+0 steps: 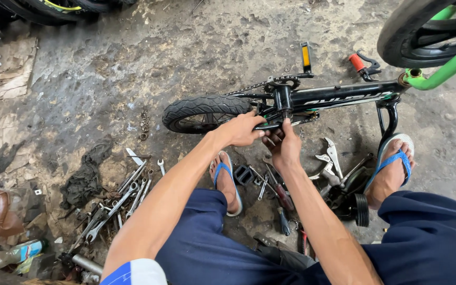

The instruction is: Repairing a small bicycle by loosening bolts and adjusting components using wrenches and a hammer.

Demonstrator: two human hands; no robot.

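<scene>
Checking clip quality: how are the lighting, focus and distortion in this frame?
Head view: soft, even daylight, no glare or hard shadows; left hand, right hand and small bike frame are sharp; wide-angle bending stretches the knees and green bike at the edges.

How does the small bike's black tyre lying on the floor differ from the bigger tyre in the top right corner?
The small tyre lies low near the floor on the black bike frame, seen almost whole; the bigger tyre sits on a green frame and is cut off by the picture's edge. The small tyre shows chunky tread; the bigger tyre looks smoother. Both are black rubber. The left hand and right hand work at the black bike's crank, beside the small tyre.
</scene>
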